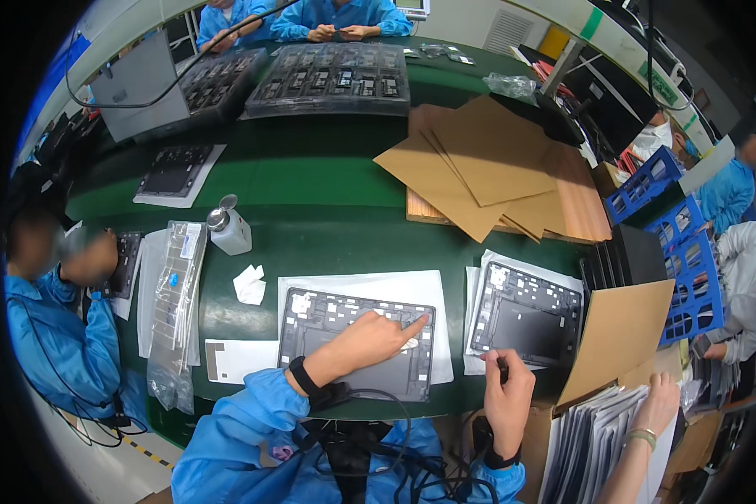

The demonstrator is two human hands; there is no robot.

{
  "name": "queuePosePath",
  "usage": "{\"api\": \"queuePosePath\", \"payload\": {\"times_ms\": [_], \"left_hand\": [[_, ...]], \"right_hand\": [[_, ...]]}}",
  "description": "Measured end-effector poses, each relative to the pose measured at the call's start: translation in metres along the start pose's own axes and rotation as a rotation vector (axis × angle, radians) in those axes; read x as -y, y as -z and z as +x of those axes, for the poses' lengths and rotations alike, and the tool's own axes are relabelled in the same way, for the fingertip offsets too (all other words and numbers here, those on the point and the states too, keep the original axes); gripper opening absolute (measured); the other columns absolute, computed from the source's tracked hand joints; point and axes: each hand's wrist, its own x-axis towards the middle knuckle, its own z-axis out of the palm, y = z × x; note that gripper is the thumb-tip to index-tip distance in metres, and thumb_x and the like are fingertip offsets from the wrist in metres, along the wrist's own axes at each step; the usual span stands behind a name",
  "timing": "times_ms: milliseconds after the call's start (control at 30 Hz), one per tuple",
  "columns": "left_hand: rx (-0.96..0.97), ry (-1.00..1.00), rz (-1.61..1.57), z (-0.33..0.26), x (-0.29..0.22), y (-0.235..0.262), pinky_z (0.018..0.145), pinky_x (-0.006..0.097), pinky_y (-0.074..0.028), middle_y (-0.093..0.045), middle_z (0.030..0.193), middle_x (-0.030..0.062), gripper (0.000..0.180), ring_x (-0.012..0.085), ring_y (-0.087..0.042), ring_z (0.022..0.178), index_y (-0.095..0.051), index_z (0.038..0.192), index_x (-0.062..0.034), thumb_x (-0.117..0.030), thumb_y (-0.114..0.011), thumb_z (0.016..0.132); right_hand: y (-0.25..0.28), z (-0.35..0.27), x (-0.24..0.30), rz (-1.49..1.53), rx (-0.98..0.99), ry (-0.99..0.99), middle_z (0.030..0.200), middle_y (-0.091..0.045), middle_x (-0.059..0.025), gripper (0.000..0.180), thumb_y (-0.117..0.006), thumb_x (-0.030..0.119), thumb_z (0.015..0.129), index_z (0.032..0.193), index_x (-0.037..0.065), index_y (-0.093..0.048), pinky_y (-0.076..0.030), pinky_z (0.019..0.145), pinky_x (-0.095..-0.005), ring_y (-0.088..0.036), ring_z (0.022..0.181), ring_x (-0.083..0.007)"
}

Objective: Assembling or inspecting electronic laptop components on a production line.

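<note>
**Wearer's Dress and Fittings: Entry**

Both arms were clad in bright blue work-coat sleeves of a smooth, slightly glossy fabric, gathered at the cuffs. The left hand (pixel 370 338) was bare, with a black band worn at the wrist, at about eight o'clock from the hand, just above the cuff. The right hand (pixel 509 395) was likewise bare, with a black wristband at its six o'clock side. Black cables looped across the blue coat front, at six o'clock in the view, beside a dark strap or device body. A small purple item showed against the coat at lower left.
</note>
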Motion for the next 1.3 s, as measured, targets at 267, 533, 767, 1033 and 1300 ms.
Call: {"api": "queuePosePath", "payload": {"times_ms": [267,533,767,1033,1300], "left_hand": [[-0.301,0.589,-0.088,-0.081,-0.028,0.077,0.055,0.041,-0.053,-0.069,0.075,0.0109,0.028,0.0300,-0.070,0.065,-0.058,0.109,-0.0052,-0.010,-0.069,0.083],[-0.069,0.979,0.088,-0.168,-0.008,0.036,0.054,0.045,-0.051,-0.066,0.069,0.0128,0.033,0.0332,-0.069,0.063,-0.050,0.110,-0.0017,-0.014,-0.068,0.085],[-0.134,0.995,0.017,-0.157,-0.014,0.029,0.052,0.045,-0.050,-0.065,0.065,0.0148,0.032,0.0343,-0.067,0.060,-0.050,0.107,-0.0026,-0.020,-0.069,0.089],[-0.325,1.041,-0.187,-0.141,0.011,0.019,0.067,0.054,-0.052,-0.066,0.072,0.0264,0.029,0.0471,-0.067,0.074,-0.056,0.104,0.0036,-0.019,-0.068,0.091],[-0.738,1.025,-0.369,-0.134,0.032,0.074,0.060,0.052,-0.051,-0.064,0.064,0.0239,0.022,0.0445,-0.066,0.063,-0.060,0.104,0.0015,-0.020,-0.062,0.099]], "right_hand": [[-0.055,-0.004,-0.002,-0.382,0.107,0.259,0.090,-0.069,-0.0205,0.033,-0.077,0.024,0.086,0.103,-0.001,-0.063,-0.055,0.068,-0.0496,-0.069,0.080,-0.0417],[-0.074,0.015,-0.007,-0.524,0.148,0.219,0.080,-0.069,-0.0249,0.015,-0.071,0.012,0.086,0.093,0.000,-0.066,-0.052,0.070,-0.0513,-0.068,0.078,-0.0442],[-0.087,0.020,-0.005,-0.540,-0.054,0.295,0.097,-0.067,-0.0250,0.024,-0.072,0.009,0.087,0.104,-0.003,-0.060,-0.054,0.072,-0.0506,-0.068,0.084,-0.0453],[-0.077,0.026,-0.024,-0.464,0.243,0.162,0.101,-0.066,-0.0254,0.039,-0.075,0.028,0.088,0.098,-0.005,-0.057,-0.051,0.073,-0.0535,-0.066,0.089,-0.0469],[-0.083,0.077,-0.003,0.616,0.327,0.047,0.100,-0.068,-0.0016,0.027,-0.066,0.015,0.097,0.121,0.000,-0.063,-0.047,0.077,-0.0274,-0.056,0.086,-0.0102]]}}
